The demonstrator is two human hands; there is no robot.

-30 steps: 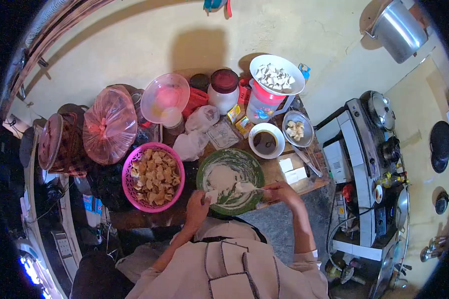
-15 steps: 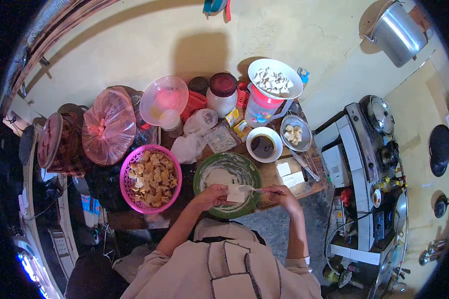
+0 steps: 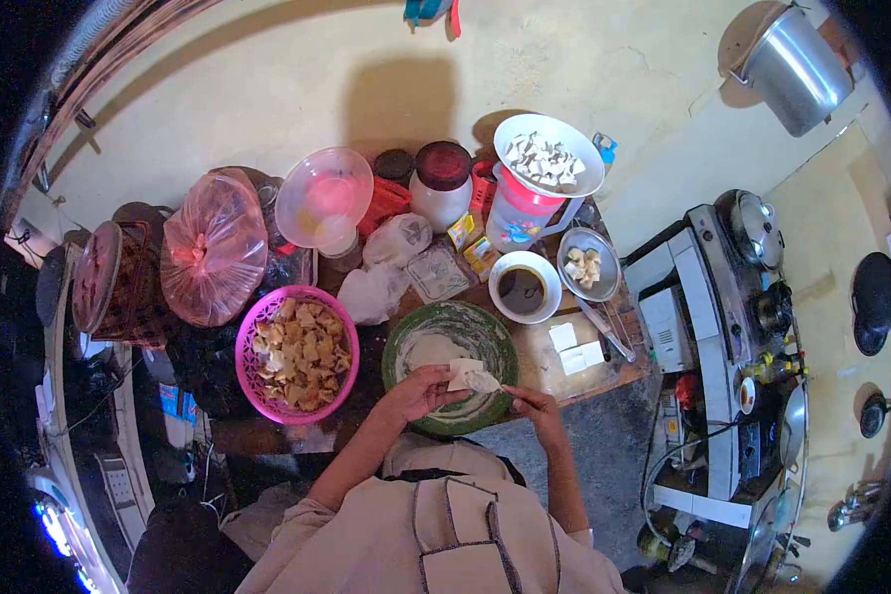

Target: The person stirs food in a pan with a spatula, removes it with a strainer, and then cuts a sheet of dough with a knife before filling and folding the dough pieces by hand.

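Over the green bowl (image 3: pixel 394 342), whose inside is smeared with pale paste, my left hand (image 3: pixel 418 393) is closed on a thin white square wrapper (image 3: pixel 461 369). My right hand (image 3: pixel 539 408) pinches the handle of a spoon, mostly hidden by the pale paste (image 3: pixel 484 381) on its end. That paste rests against the wrapper's right side. More wrappers (image 3: pixel 577 349) lie on the board to the right. Nearby stand a white bowl of dark liquid (image 3: pixel 521 288) and a metal strainer bowl (image 3: pixel 603 259) holding pale chunks.
Left of the green bowl sits a pink basket (image 3: pixel 243 361) of brown fried pieces. A knife (image 3: pixel 606 331) lies near the right table edge. A white plate (image 3: pixel 592 148) of white pieces tops a plastic jug. A stove (image 3: pixel 709 259) stands at the right.
My right hand has moved left and slightly down, bringing the paste on the spoon onto the wrapper. My left hand stays nearly in place, still holding the wrapper.
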